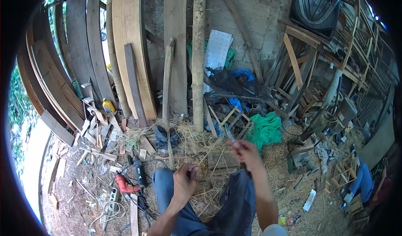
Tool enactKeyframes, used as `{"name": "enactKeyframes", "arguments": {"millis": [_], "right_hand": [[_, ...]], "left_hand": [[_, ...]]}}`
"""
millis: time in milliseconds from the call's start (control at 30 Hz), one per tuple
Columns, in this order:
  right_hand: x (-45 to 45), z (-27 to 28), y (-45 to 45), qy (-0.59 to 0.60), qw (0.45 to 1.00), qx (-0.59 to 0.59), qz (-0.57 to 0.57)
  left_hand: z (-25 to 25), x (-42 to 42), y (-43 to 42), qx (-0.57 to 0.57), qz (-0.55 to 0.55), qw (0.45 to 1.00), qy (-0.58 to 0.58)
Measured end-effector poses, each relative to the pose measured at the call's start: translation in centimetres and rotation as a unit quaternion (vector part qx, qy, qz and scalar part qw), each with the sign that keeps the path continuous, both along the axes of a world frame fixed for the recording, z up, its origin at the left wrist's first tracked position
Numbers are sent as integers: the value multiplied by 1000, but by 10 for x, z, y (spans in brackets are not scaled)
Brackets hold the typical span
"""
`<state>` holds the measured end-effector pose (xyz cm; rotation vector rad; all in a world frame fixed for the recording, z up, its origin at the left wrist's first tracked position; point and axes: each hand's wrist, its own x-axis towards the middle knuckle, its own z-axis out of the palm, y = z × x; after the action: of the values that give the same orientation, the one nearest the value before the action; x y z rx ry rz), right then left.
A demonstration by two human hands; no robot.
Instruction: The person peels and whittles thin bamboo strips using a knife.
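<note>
Held apart: knife in closed right hand, likely stiff, best gripped behind its edge; strip apparently pinched in left hand, likely light, springy.

A grey block wall closes the back, with tall planks and 1 round pole standing before it. Bright daylight enters from the left. Straw-like litter and wood scraps cover much of the earthen floor; a wooden stand occupies the right.
</note>
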<state>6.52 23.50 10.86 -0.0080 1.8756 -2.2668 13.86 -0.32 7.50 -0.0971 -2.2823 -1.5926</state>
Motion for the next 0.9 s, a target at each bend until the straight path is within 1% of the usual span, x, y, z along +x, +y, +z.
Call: {"name": "enactKeyframes", "arguments": {"millis": [33,67,100,133,167,233,300,400,433,500,533,600,733,800,867,900], "right_hand": [[7,-3,-15,-17,1000,23,11],[15,-8,-31,-34,998,45,21],[25,-15,-48,-52,997,18,45],[31,-19,-59,-70,995,-10,67],[31,-20,-61,-70,995,-5,64],[29,-23,-61,-97,980,-107,134],[27,-16,-57,-113,977,-106,143],[26,-11,-58,-85,988,-12,126],[21,-15,-54,-88,988,-10,128],[10,-14,-41,-19,999,34,35],[5,-5,-32,-35,997,-11,71],[4,-6,-34,-45,996,1,72],[-2,-6,-28,-54,996,23,61],[-7,-10,-27,-55,997,26,57],[-15,-20,-21,-13,994,80,-75],[-19,-20,-8,-14,994,78,-75]], "left_hand": [[4,-1,3,8,0,1000,1],[12,-2,6,-14,6,1000,25],[19,-1,9,-36,12,998,48],[23,0,13,-30,10,998,49],[27,1,16,-10,13,999,34],[25,2,19,13,15,1000,17],[16,5,15,-13,10,997,74],[17,7,13,-23,8,998,62],[13,8,12,-21,10,998,59],[5,11,9,-5,-7,998,60],[4,13,8,-2,0,998,57],[5,17,7,2,-25,999,37],[8,17,6,-11,-27,999,46],[7,17,7,9,-19,999,45],[10,21,0,10,-8,998,54],[10,23,-5,10,1,998,62]]}}
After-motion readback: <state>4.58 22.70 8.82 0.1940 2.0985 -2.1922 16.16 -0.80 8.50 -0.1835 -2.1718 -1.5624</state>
